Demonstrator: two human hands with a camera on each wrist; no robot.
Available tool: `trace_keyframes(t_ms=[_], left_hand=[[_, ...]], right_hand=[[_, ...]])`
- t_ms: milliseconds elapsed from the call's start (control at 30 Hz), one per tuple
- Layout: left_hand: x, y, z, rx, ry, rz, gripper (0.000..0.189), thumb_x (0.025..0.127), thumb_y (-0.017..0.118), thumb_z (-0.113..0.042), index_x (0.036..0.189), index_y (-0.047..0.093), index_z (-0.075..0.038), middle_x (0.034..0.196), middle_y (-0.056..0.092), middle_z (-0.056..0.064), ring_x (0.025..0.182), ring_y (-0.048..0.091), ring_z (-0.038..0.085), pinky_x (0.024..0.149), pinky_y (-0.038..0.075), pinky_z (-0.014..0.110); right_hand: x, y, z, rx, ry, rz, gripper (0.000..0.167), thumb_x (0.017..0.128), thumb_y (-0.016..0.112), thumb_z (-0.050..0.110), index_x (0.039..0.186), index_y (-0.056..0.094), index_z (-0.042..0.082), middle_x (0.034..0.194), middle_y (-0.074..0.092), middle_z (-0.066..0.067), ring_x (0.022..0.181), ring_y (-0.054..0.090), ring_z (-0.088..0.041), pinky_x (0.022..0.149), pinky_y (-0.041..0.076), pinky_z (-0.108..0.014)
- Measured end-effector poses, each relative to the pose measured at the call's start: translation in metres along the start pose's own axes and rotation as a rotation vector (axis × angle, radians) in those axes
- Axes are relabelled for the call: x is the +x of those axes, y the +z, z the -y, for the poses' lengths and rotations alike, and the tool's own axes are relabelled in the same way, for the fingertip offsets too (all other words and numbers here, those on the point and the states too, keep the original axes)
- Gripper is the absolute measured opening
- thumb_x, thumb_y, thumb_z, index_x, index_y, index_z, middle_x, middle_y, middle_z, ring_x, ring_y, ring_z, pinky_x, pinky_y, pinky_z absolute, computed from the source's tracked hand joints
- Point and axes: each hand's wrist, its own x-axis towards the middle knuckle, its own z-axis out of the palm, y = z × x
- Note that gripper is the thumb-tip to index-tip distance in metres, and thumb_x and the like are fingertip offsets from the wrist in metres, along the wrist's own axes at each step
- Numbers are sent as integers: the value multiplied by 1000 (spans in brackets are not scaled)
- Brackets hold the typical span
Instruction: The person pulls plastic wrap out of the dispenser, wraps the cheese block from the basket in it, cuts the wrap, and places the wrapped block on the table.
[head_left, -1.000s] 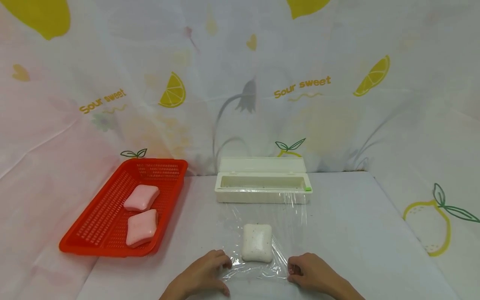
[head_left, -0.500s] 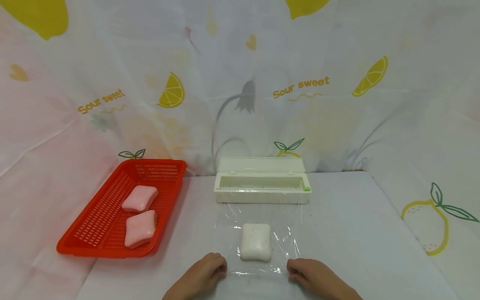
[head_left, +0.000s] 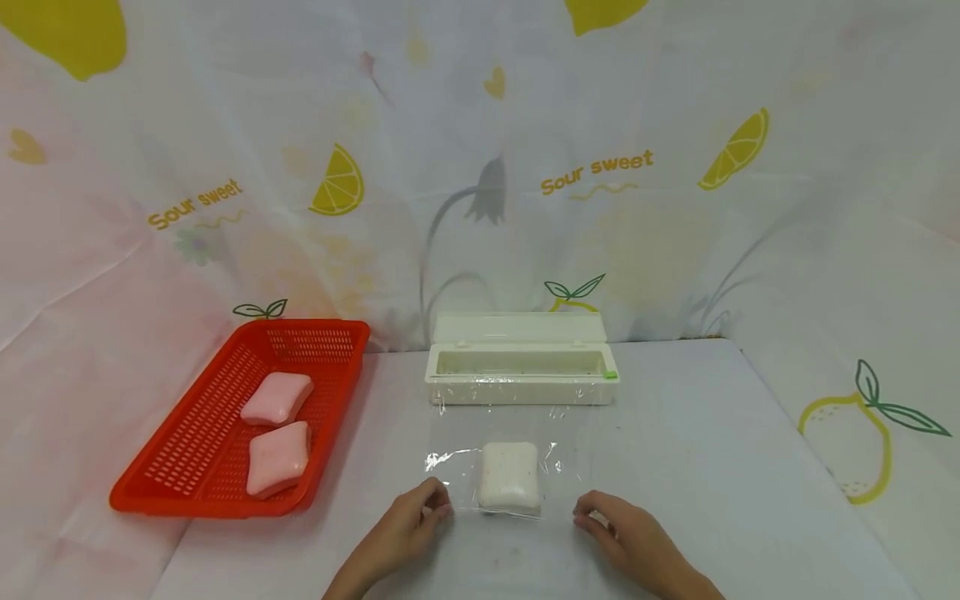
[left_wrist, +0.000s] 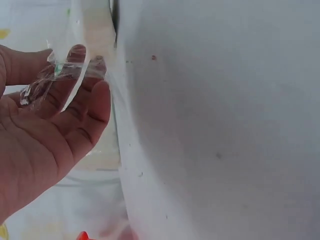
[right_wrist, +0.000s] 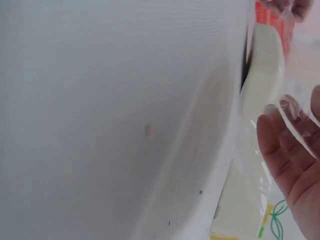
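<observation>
A white soap bar (head_left: 510, 477) lies on clear cling film (head_left: 448, 458) drawn out from the white film box (head_left: 522, 392). My left hand (head_left: 405, 523) is left of the soap, its thumb and fingertips pinching one near corner of the film. In the left wrist view, gathered film (left_wrist: 67, 70) shows between thumb and fingers. To the soap's right, my right hand (head_left: 628, 533) pinches the other near corner. The right wrist view shows the soap (right_wrist: 266, 70) beyond curled fingers (right_wrist: 272, 137). Between both hands the film's near edge is lifted at the soap's front.
A red perforated basket (head_left: 330, 450) at the left holds two pink soap bars (head_left: 277, 398). The film box stands at the back with its lid up and a green piece (head_left: 611, 374) on its right end. A lemon-printed cloth (head_left: 480, 167) hangs behind the white table (head_left: 690, 433).
Left fingers, spread a second ago, have closed on the film corner. Both hands have moved slightly forward, bringing the film's near edge up and toward the soap. Basket and box stayed put.
</observation>
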Motion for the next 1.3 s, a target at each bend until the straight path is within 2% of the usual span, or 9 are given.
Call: trace_keyframes(t_ms=[133, 267, 467, 600, 733, 867, 1067, 1167, 1300], left_hand=[[9, -2, -2, -99, -62, 20, 7, 100, 55, -5, 99, 49, -7, 87, 66, 1, 82, 64, 15, 73, 52, 30], [17, 0, -2, -135, -135, 37, 3, 102, 49, -4, 101, 46, -4, 79, 64, 3, 74, 63, 16, 69, 49, 28], [26, 10, 3, -186, -260, 21, 4, 102, 50, -5, 100, 49, -2, 73, 59, 4, 62, 58, 14, 56, 48, 26], [32, 16, 6, -130, -292, 14, 5, 99, 55, -4, 97, 53, 0, 69, 57, 1, 58, 54, 10, 51, 45, 24], [37, 18, 7, -14, -256, 6, 4, 95, 60, -2, 93, 56, -3, 67, 56, -4, 58, 51, 6, 51, 42, 23], [39, 18, 4, 124, -212, -22, 6, 91, 64, -2, 90, 60, -7, 70, 56, -7, 62, 49, 6, 54, 42, 24], [35, 18, -16, 426, -193, -229, 11, 87, 71, -7, 98, 67, -8, 81, 56, -4, 74, 50, 14, 61, 42, 30], [31, 17, -33, 430, -232, -246, 11, 88, 71, -10, 97, 66, -10, 74, 51, -6, 66, 47, 10, 56, 39, 27], [26, 21, -51, 357, -221, -189, 12, 87, 74, -12, 94, 64, -11, 69, 49, -11, 59, 44, 4, 52, 37, 23]], right_hand=[[4, 1, 0, 168, 175, 32, 18, 96, 63, 5, 103, 54, 19, 88, 70, 7, 76, 65, -5, 59, 49, -18], [10, 2, 0, 276, 345, 61, 4, 102, 53, 12, 105, 50, 13, 84, 71, 1, 68, 67, -10, 51, 50, -26], [21, 6, 4, 240, 598, 69, 14, 103, 53, 22, 102, 52, 9, 72, 67, 5, 57, 64, -9, 53, 49, -25], [29, 10, 5, 181, 691, 73, 9, 101, 57, 18, 98, 54, 11, 66, 65, 7, 51, 61, -10, 50, 45, -24], [32, 13, 2, 139, 700, 93, 8, 100, 59, 19, 98, 55, 12, 66, 63, 9, 50, 58, -8, 50, 43, -24], [33, 13, -3, 78, 655, 139, 9, 96, 64, 17, 101, 57, 14, 74, 66, 11, 62, 59, -5, 57, 47, -26], [36, 4, 3, -124, 476, 33, 31, 84, 76, 10, 110, 62, 13, 98, 67, 7, 96, 63, -12, 82, 51, -38], [39, 0, 15, -191, 425, -15, 31, 81, 78, 9, 108, 65, 14, 94, 63, 10, 90, 60, -9, 76, 52, -34], [42, 1, 31, -101, 413, 78, 22, 84, 77, 12, 100, 62, 15, 78, 58, 18, 68, 52, 1, 59, 47, -24]])
